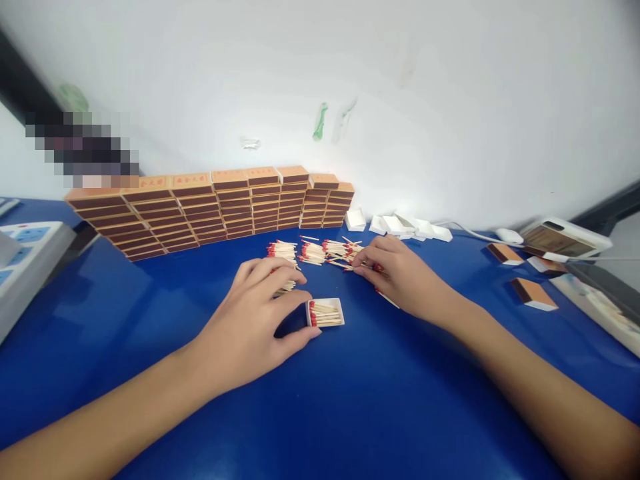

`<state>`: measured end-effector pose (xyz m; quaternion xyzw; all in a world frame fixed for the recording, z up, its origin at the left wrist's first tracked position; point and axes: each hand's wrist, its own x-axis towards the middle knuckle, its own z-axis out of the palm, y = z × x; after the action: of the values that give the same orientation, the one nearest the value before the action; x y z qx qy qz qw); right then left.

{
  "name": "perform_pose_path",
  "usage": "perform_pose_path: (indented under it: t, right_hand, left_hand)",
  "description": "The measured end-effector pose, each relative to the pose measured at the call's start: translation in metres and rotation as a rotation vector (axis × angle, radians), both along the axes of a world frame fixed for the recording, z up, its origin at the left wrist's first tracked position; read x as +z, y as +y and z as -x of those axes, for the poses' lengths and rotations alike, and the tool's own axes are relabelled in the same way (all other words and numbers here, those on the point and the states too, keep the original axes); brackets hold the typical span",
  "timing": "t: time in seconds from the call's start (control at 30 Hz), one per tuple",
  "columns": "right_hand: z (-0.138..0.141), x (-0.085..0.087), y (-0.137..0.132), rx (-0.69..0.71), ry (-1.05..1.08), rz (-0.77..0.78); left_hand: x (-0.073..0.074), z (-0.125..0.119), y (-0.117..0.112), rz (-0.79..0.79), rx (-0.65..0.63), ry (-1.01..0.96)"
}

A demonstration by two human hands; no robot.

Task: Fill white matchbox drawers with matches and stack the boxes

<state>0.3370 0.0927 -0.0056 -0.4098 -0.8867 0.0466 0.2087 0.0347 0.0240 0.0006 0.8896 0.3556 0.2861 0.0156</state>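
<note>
A small white matchbox tray [325, 313], partly filled with red-tipped matches, lies on the blue table [350, 400]. My left hand [250, 320] rests just left of it, thumb and forefinger touching the tray's left end. Some matches show under its fingers. My right hand [400, 273] lies on the edge of a loose heap of matches [315, 252], fingers pinched on a few of them. Several matches stick out beneath that hand.
A wall of stacked orange-brown matchboxes [210, 210] runs along the back. Empty white trays [400, 225] lie to its right. Single matchbox sleeves [533, 294] sit at right, near a phone [565, 239] and cable. A white power strip [25, 260] lies at the left edge.
</note>
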Motion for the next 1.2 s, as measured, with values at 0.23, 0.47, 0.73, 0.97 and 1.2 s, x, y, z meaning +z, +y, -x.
perform_pose_path:
  t: [0.23, 0.47, 0.73, 0.97, 1.2]
  right_hand:
    - [0.002, 0.006, -0.003, -0.019, -0.019, 0.089]
    - [0.000, 0.011, -0.006, -0.032, 0.024, 0.025]
    - [-0.001, 0.013, -0.007, -0.019, -0.027, 0.077]
    - [-0.003, 0.014, -0.007, -0.013, -0.030, 0.058]
    - [-0.008, 0.019, -0.005, 0.005, -0.097, 0.128]
  left_hand:
    - [0.000, 0.000, 0.000, -0.001, 0.002, -0.005]
    - [0.000, 0.000, 0.000, 0.002, -0.002, -0.006]
    - [-0.001, 0.001, 0.000, -0.011, 0.003, -0.009]
    - [-0.002, 0.001, 0.000, -0.009, -0.001, -0.010]
    - [-0.002, 0.001, 0.000, -0.003, -0.001, -0.012]
